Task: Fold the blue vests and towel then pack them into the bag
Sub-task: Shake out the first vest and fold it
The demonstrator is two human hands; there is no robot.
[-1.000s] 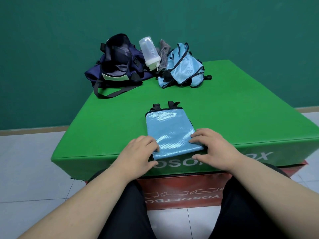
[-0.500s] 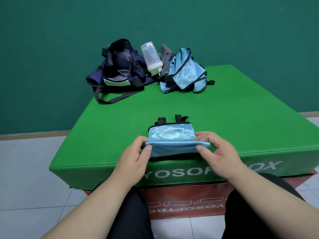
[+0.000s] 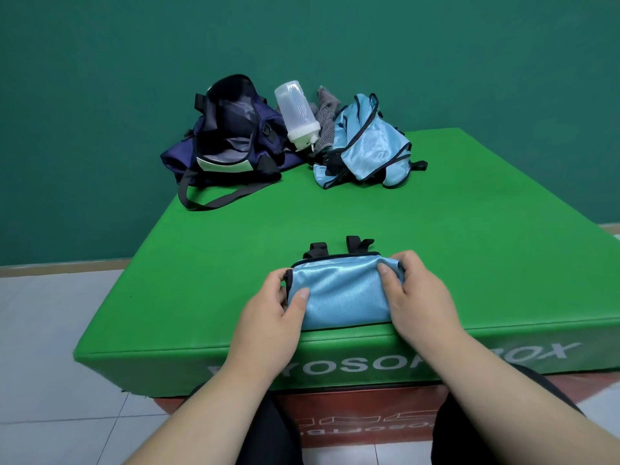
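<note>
Item: folded blue vest [image 3: 339,297]. Lies at the near edge of the green soft box [image 3: 469,246].
Grip: left hand [image 3: 268,317] and right hand [image 3: 419,303] each pinch one end, thumbs on top.
Handling: likely best to square the edges, press the fold flat and tuck the straps in before carrying it to the navy bag [image 3: 228,139] at the box's far-left corner.
Appearance: glossy ribbed light-blue fabric, black trim, two black strap ends at its far edge.
</note>
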